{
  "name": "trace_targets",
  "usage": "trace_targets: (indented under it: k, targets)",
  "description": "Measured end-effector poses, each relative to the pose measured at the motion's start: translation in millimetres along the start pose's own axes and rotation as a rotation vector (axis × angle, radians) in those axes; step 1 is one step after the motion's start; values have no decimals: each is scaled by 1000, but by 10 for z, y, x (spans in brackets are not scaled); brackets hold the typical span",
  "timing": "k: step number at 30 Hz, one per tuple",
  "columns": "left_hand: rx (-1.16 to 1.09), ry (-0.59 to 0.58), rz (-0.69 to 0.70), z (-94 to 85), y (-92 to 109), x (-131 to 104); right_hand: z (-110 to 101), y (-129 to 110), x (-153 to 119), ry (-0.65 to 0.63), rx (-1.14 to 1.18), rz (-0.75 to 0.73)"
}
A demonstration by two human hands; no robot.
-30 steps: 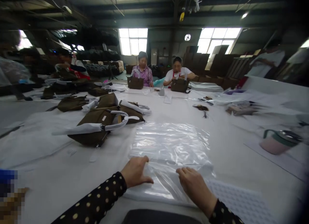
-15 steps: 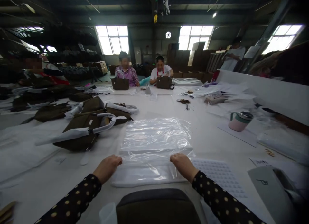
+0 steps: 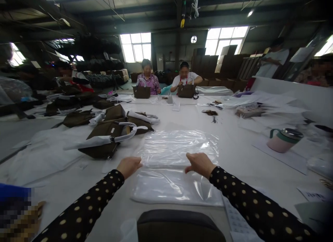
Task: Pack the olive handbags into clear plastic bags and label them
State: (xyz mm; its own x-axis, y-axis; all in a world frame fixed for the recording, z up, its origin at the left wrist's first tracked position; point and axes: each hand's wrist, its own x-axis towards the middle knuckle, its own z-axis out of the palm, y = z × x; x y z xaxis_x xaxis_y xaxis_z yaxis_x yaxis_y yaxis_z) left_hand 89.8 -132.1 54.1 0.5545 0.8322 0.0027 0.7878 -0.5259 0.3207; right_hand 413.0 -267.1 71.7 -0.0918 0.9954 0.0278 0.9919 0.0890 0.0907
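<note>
A stack of clear plastic bags point(image 3: 177, 188) lies flat on the white table in front of me, its upper part creased and shiny. At its left edge, my left hand point(image 3: 129, 166) is closed, with the fingertips pinching the plastic. Over the right part of the stack, my right hand point(image 3: 201, 164) is open, thumb and forefinger apart. The top of a dark brown bag point(image 3: 179, 224) shows below the stack, close to me. To the left lie several dark brown handbags point(image 3: 100, 144) with handles wrapped in white.
A pink mug point(image 3: 282, 141) with a green handle stands on paper at the right. Printed sheets point(image 3: 239, 214) lie under my right forearm. White sheets point(image 3: 275, 103) are heaped at the far right. Two co-workers sit across the table, each with a brown handbag point(image 3: 142, 92).
My right hand has let go of the plastic and its fingers have spread. Both hands are slightly farther forward along the stack. The whole view has shifted, with things appearing farther right.
</note>
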Motion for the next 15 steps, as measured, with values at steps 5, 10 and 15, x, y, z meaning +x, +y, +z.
trace_targets:
  k: [5,10,15]
  targets:
    - [-142,-47,-63,233,29,-186,165,-58,-285,119,62,69]
    - [-370,120,-278,149,49,-262,318,2,-503,136,109,32]
    - [-629,317,-464,143,43,-467,413,174,-697,287,289,408]
